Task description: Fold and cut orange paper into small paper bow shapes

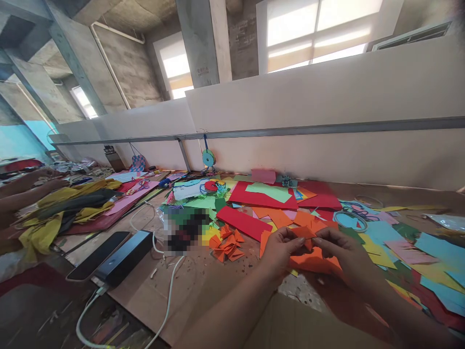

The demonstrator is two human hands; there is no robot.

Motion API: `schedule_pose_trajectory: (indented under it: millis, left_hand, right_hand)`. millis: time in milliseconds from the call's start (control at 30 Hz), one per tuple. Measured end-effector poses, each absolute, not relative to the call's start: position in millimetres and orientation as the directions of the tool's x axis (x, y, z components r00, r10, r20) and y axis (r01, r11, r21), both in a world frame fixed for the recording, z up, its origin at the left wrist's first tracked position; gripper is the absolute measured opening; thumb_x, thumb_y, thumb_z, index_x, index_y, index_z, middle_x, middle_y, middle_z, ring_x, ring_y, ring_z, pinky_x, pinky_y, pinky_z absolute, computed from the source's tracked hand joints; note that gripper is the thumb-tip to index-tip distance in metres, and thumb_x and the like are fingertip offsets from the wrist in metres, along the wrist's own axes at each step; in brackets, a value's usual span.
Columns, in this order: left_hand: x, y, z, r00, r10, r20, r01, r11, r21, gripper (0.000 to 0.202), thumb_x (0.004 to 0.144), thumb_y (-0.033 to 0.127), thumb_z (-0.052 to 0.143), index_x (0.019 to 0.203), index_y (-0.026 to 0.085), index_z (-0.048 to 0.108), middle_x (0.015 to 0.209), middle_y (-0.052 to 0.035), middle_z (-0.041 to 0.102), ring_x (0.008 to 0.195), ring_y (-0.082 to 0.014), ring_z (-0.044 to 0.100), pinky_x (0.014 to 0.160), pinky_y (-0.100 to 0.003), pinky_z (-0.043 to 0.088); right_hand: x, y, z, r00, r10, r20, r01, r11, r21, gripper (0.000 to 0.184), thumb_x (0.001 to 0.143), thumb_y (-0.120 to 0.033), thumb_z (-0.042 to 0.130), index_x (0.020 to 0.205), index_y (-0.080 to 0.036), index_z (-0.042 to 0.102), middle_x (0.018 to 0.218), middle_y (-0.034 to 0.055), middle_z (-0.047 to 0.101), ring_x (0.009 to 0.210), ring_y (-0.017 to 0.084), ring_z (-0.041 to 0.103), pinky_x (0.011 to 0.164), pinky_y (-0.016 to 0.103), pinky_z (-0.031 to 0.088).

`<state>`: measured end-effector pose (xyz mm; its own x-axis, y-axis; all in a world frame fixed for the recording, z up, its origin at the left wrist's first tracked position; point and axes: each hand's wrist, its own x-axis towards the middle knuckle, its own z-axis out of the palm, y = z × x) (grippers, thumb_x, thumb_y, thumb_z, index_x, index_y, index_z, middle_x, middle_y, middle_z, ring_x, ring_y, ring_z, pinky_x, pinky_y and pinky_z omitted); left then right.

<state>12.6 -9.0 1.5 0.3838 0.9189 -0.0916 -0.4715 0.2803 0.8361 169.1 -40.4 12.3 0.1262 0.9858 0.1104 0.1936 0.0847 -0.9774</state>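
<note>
Both my hands meet over the table's middle and pinch a small folded orange paper piece (304, 233). My left hand (280, 252) grips its left side with thumb and fingers closed. My right hand (339, 251) closes on its right side. Below the hands lies a larger orange paper sheet (315, 261). To the left, a heap of finished orange folded paper shapes (227, 243) rests on the cardboard.
Sheets of coloured paper (269, 195) in red, green, blue and yellow cover the table. A phone (97, 255) and a black power bank (126, 257) with a white cable (167, 291) lie at left. Another person's arm (22, 186) works over yellow cloth (51, 218) far left. A white partition wall (327, 145) runs behind.
</note>
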Motion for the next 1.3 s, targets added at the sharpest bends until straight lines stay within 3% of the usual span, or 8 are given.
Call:
schedule_pose_trajectory:
  millis: [133,333,433,700,933,1167,1300]
  left_hand:
    - [14.6,-6.4,2.9,0.385,0.921,-0.062,-0.483,0.258,0.837,0.051,0.051,0.041,0.089,0.077,0.011,0.058,0.069,-0.0082,0.066,0.063,-0.0176,0.063,0.066,-0.027,0.047]
    - [7.4,0.6,-2.4,0.343,0.938,-0.047,-0.441,0.205,0.874,0.050,0.051,0.044,0.088,0.074,0.013,0.057,0.067,-0.0074,0.065,0.063,-0.0173,0.062,0.066,-0.027,0.046]
    - [6.3,1.1,-3.6,0.352,0.935,-0.038,-0.416,0.192,0.889,0.048,0.053,0.044,0.087,0.074,0.014,0.056,0.066,-0.0060,0.064,0.061,-0.0169,0.061,0.065,-0.027,0.045]
    - [8.2,0.0,2.4,0.388,0.920,-0.054,-0.415,0.226,0.881,0.051,0.049,0.044,0.088,0.071,0.015,0.053,0.062,-0.0039,0.062,0.058,-0.0164,0.060,0.060,-0.026,0.043]
    - [3.8,-2.0,0.6,0.441,0.897,-0.029,-0.354,0.203,0.913,0.043,0.057,0.040,0.085,0.071,0.014,0.055,0.064,-0.0025,0.060,0.060,-0.0151,0.059,0.057,-0.023,0.041]
    - [2.3,-7.0,7.4,0.468,0.884,-0.003,-0.372,0.200,0.906,0.035,0.061,0.031,0.081,0.085,0.013,0.063,0.070,-0.0020,0.062,0.063,-0.0127,0.058,0.061,-0.022,0.042]
    - [3.7,-5.6,11.2,0.473,0.881,-0.009,-0.393,0.220,0.893,0.032,0.057,0.029,0.081,0.078,0.013,0.063,0.074,-0.0024,0.062,0.063,-0.0132,0.059,0.064,-0.025,0.047]
  right_hand:
    - [168.8,-41.0,15.1,0.160,0.979,0.122,0.178,0.093,-0.980,0.021,0.077,-0.039,0.065,0.064,-0.024,0.058,0.065,-0.0013,0.053,0.063,0.017,0.048,0.060,0.028,0.041]
    - [171.7,-39.3,25.3,0.068,0.997,0.025,0.142,0.015,-0.990,0.028,0.070,-0.049,0.073,0.076,-0.022,0.070,0.072,0.0021,0.062,0.063,0.017,0.052,0.061,0.029,0.044]
    - [172.2,-37.6,28.0,0.056,0.998,0.000,0.166,-0.010,-0.986,0.031,0.067,-0.052,0.075,0.070,-0.022,0.071,0.071,0.0025,0.063,0.061,0.016,0.050,0.059,0.028,0.043]
    - [172.0,-38.0,28.9,0.061,0.998,0.023,0.148,0.014,-0.989,0.028,0.068,-0.047,0.075,0.060,-0.022,0.064,0.064,-0.0003,0.057,0.061,0.016,0.049,0.059,0.028,0.042]
    - [176.9,-36.3,23.2,-0.057,0.998,-0.022,0.145,-0.013,-0.989,0.025,0.074,-0.045,0.072,0.083,-0.023,0.067,0.082,0.0021,0.066,0.076,0.019,0.058,0.068,0.029,0.047]
    - [170.2,-41.9,33.2,0.007,1.000,-0.031,0.136,-0.031,-0.990,0.021,0.069,-0.039,0.075,0.069,-0.022,0.063,0.068,-0.0014,0.058,0.062,0.015,0.052,0.060,0.026,0.045]
    - [171.1,-41.1,29.0,0.033,0.999,-0.018,0.067,-0.020,-0.998,0.018,0.068,-0.035,0.076,0.072,-0.022,0.065,0.074,-0.0003,0.062,0.066,0.016,0.054,0.062,0.026,0.045]
